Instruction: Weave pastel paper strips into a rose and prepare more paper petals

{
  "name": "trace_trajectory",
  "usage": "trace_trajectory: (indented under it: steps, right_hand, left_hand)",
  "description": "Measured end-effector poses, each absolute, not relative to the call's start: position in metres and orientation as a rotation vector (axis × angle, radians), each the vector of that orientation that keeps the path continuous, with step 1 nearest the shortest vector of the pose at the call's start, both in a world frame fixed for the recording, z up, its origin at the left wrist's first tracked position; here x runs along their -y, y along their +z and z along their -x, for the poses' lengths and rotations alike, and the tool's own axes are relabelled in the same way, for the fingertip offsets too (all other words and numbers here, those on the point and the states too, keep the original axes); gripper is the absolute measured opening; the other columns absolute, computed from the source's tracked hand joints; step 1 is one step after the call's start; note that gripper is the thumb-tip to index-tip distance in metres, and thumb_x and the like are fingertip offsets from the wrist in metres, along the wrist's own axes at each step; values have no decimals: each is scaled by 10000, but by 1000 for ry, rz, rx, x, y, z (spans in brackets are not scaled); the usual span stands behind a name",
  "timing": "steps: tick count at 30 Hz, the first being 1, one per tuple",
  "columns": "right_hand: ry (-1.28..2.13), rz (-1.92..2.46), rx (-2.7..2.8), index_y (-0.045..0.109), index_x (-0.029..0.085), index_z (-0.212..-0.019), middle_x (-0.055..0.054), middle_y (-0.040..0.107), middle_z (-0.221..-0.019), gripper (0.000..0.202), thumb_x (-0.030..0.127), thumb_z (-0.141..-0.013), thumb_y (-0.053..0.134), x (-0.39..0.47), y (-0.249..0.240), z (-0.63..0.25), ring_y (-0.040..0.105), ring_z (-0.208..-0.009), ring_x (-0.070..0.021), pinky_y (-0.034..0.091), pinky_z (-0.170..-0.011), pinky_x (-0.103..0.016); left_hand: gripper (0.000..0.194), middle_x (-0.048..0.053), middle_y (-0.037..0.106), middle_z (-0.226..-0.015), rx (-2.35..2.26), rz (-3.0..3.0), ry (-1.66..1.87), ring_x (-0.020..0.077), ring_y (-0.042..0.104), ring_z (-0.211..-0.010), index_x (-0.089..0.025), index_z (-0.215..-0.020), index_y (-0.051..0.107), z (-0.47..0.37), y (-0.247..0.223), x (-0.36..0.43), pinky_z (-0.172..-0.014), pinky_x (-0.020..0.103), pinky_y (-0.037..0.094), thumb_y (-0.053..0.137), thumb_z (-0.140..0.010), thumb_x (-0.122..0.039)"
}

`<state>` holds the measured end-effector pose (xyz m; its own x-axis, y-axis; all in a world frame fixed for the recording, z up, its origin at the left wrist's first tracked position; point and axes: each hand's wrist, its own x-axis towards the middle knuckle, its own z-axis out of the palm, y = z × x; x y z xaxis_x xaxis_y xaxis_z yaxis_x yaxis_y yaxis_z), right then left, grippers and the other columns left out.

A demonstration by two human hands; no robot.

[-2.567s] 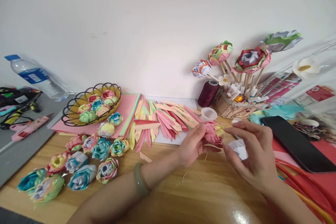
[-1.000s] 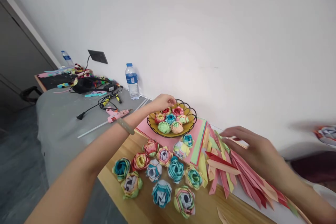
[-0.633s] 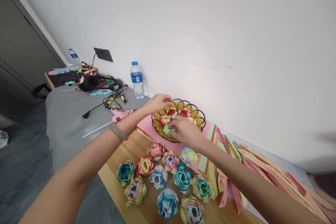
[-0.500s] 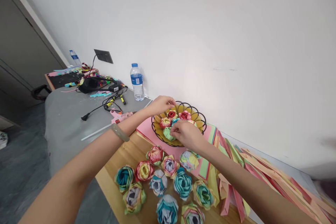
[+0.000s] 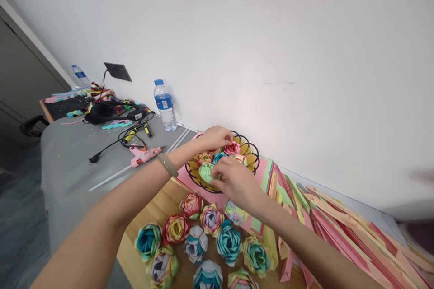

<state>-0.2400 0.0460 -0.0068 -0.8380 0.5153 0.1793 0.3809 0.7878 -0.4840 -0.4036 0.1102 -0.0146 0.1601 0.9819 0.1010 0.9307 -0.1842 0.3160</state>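
A yellow-brown basket (image 5: 250, 148) with a black looped rim holds several folded paper flowers. Over its back side my left hand (image 5: 219, 137), a bangle on that wrist, bends its closed fingers down onto a pink paper flower (image 5: 232, 148). My right hand (image 5: 237, 183) is at the front of the basket. Its curled fingers and thumb rest at the right edge of a light green paper flower (image 5: 205, 172). Between the hands sits a blue paper flower (image 5: 219, 157). A red-and-yellow paper flower (image 5: 205, 158) lies at the left; my left hand partly covers another one behind.
Several paper flowers (image 5: 176, 229) stand on the wooden board (image 5: 135, 228) in front. Coloured paper sheets (image 5: 266, 171) lie under the basket, folded strips (image 5: 339, 230) to the right. A pink glue gun (image 5: 144, 156), pliers (image 5: 130, 135) and a water bottle (image 5: 165, 106) are left.
The view has shifted, so most things appear further left. My left hand has moved right across the basket to the pink flower. My right hand has drawn slightly towards me, its fingers further apart.
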Motion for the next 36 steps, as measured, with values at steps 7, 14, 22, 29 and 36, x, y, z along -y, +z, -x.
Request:
trace_trajectory:
  steps: [7, 14, 22, 29, 36]
  right_hand:
    - [1146, 830, 1919, 629, 186, -739, -5, 625, -738, 154, 331, -700, 662, -103, 33, 186, 567, -688, -140, 435, -634, -276]
    - [401, 826, 2249, 610, 166, -808, -48, 622, -834, 132, 292, -775, 592, -143, 6, 197, 579, -699, -145, 456, -610, -257]
    - [-84, 534, 2745, 628, 180, -753, -82, 624, -838, 142, 122, -795, 505, -138, -18, 233, 546, -837, -204, 371, -542, -244]
    - [-82, 614, 2744, 628, 224, -925, -36, 641, -982, 191, 200, -854, 453, -137, -10, 215, 578, -899, -177, 410, -601, -244]
    - [304, 1291, 2464, 547, 227, -1069, -34, 687, -885, 315, 415, -841, 437, -122, -3, 163, 632, -758, -233, 438, -595, -321]
  left_hand:
    - [213, 22, 688, -748, -1965, -2312, 424, 152, 581, -661, -185, -786, 688, 407, 2, -106, -571, 233, 382, 516, -743, -304]
    - [196, 23, 677, -827, -2005, -2444, 361, 172, 578, -819, -199, -812, 668, 418, 39, -66, -682, 257, 400, 496, -772, -283]
    - [138, 14, 658, -786, -1871, -2540, -14, 151, 576, -763, -211, -737, 654, 408, 43, -20, -582, 227, 363, 518, -739, -235]
    - [219, -27, 692, -820, -1878, -2317, 18, 131, 603, -755, -260, -830, 665, 417, 34, -18, -595, 202, 364, 491, -783, -384]
    - [286, 27, 663, -624, -2391, -1686, 282, 199, 618, -658, -198, -806, 605, 458, 21, 0, -596, 258, 411, 500, -740, -456]
